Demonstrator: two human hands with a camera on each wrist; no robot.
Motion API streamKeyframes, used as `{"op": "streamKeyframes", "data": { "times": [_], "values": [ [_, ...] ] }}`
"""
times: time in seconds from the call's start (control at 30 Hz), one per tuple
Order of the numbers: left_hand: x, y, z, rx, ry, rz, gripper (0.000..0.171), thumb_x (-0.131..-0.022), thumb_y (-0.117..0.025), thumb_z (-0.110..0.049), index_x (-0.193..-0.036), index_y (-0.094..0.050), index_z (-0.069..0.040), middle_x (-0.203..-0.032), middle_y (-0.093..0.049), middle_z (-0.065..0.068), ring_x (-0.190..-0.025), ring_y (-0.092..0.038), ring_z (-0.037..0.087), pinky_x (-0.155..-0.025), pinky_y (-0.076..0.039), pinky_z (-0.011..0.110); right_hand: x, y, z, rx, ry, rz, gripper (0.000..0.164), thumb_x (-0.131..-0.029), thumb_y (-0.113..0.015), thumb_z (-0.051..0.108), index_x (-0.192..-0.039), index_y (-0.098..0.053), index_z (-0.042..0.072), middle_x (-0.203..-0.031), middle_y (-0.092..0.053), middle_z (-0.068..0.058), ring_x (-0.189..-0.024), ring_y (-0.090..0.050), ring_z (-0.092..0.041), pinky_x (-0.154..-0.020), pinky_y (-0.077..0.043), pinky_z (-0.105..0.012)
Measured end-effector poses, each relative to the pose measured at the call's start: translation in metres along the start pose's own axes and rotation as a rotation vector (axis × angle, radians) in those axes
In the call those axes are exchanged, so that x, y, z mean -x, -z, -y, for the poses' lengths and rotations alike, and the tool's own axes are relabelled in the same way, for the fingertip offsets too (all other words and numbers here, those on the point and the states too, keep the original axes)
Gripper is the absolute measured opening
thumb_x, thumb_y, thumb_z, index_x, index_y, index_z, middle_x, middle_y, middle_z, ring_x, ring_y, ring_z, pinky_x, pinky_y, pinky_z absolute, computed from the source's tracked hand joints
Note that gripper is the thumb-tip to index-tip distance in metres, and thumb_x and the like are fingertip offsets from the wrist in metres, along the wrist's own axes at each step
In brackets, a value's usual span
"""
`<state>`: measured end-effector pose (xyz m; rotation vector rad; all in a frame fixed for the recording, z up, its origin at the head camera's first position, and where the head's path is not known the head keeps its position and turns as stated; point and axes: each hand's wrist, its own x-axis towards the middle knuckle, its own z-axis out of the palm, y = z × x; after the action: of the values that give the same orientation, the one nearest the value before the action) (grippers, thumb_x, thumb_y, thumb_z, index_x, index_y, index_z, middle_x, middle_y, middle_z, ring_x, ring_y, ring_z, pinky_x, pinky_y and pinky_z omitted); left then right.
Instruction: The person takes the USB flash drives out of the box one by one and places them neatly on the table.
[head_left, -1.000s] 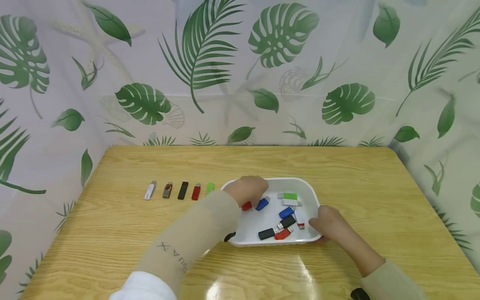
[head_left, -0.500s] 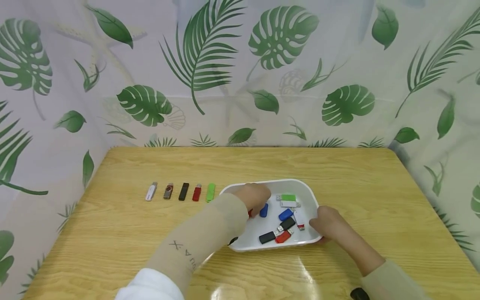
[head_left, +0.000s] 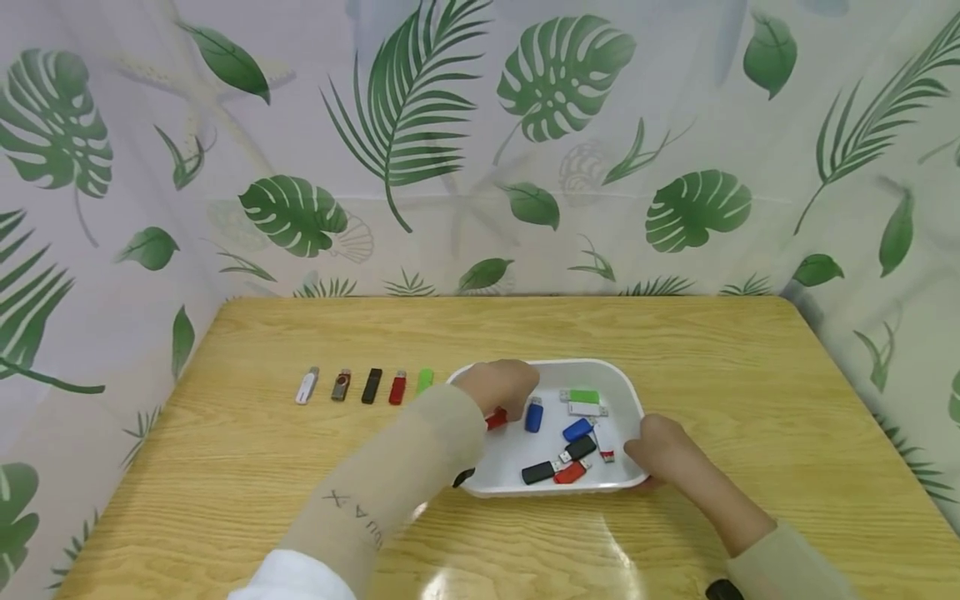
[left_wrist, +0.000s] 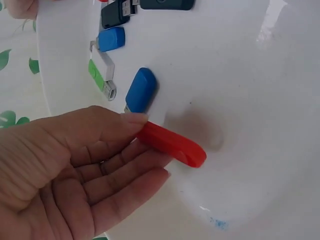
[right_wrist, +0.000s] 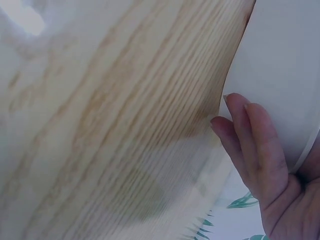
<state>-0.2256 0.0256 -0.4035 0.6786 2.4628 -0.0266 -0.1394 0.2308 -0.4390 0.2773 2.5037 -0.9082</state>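
Note:
Inside the white plastic tray point(head_left: 555, 490), my left hand point(head_left: 498, 385) pinches a red USB stick point(left_wrist: 172, 144) between thumb and fingers, over the tray floor. A blue USB stick point(head_left: 534, 415) lies just right of that hand. My right hand point(head_left: 667, 446) grips the tray's right end, thumb over the rim; in the right wrist view its fingers point(right_wrist: 265, 135) lie against the outer wall. Farther right in the tray are another blue stick point(head_left: 578, 430), a green one point(head_left: 584, 397), white ones, two black ones point(head_left: 537, 472) and a red one point(head_left: 571, 472).
Left of the tray, a row of USB sticks lies on the wooden table: white point(head_left: 306, 387), brown and silver point(head_left: 341, 386), black point(head_left: 372, 387), red point(head_left: 398, 388) and green point(head_left: 425, 380). The green one is partly behind my left sleeve. A leaf-patterned cloth point(head_left: 420, 250) stands behind the table.
The blue stick by my left hand has turned from slanted to nearly upright in the head view. My left hand went slightly right, then back left. My right hand stays at the tray's end.

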Motion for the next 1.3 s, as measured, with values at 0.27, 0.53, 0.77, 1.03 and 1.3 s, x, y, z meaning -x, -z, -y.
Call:
{"op": "streamKeyframes", "data": {
  "times": [0.27,0.53,0.77,1.03,1.3],
  "values": [
    [0.006,0.003,0.008,0.129,-0.026,0.000,0.009,-0.085,-0.068,-0.008,-0.088,-0.059,-0.008,-0.076,-0.056,0.002,-0.064,-0.052,0.015,-0.055,-0.041,0.023,0.002,0.001,-0.004,-0.023,-0.006,0.013,0.027,-0.091,-0.044,-0.001,-0.106,-0.042,-0.023,-0.084,-0.053,-0.025,-0.059,-0.062,-0.022,-0.053,-0.054,-0.031],
    [0.009,0.006,0.015,0.125,-0.013,-0.050,0.010,-0.084,-0.070,-0.017,-0.088,-0.063,-0.011,-0.081,-0.061,0.000,-0.066,-0.058,0.014,-0.057,-0.046,0.024,0.005,0.005,-0.007,-0.033,0.004,0.011,0.025,-0.089,-0.044,-0.001,-0.101,-0.043,-0.022,-0.084,-0.052,-0.025,-0.058,-0.062,-0.022,-0.053,-0.054,-0.032],
    [0.016,0.006,0.023,0.136,-0.043,-0.096,0.007,-0.086,-0.068,-0.016,-0.090,-0.068,-0.010,-0.079,-0.062,-0.002,-0.062,-0.051,0.010,-0.055,-0.040,0.023,0.005,0.004,-0.008,-0.025,0.015,0.001,0.024,-0.088,-0.045,-0.001,-0.100,-0.044,-0.022,-0.082,-0.053,-0.025,-0.057,-0.061,-0.021,-0.052,-0.054,-0.032],
    [0.035,0.008,0.040,0.266,-0.127,-0.221,0.008,-0.087,-0.066,-0.012,-0.091,-0.069,-0.006,-0.087,-0.065,0.000,-0.066,-0.051,0.010,-0.058,-0.043,0.021,0.005,0.001,-0.011,-0.019,0.030,-0.008,0.027,-0.088,-0.045,0.000,-0.103,-0.042,-0.023,-0.083,-0.053,-0.026,-0.057,-0.061,-0.021,-0.052,-0.054,-0.032],
    [0.057,0.009,0.061,0.345,-0.076,-0.300,0.005,-0.086,-0.065,-0.010,-0.082,-0.065,-0.006,-0.072,-0.059,0.001,-0.059,-0.048,0.011,-0.054,-0.040,0.022,0.006,0.000,-0.011,-0.028,0.042,-0.006,0.024,-0.088,-0.045,0.000,-0.099,-0.043,-0.021,-0.082,-0.053,-0.025,-0.056,-0.061,-0.021,-0.052,-0.054,-0.032]
  ]
}}
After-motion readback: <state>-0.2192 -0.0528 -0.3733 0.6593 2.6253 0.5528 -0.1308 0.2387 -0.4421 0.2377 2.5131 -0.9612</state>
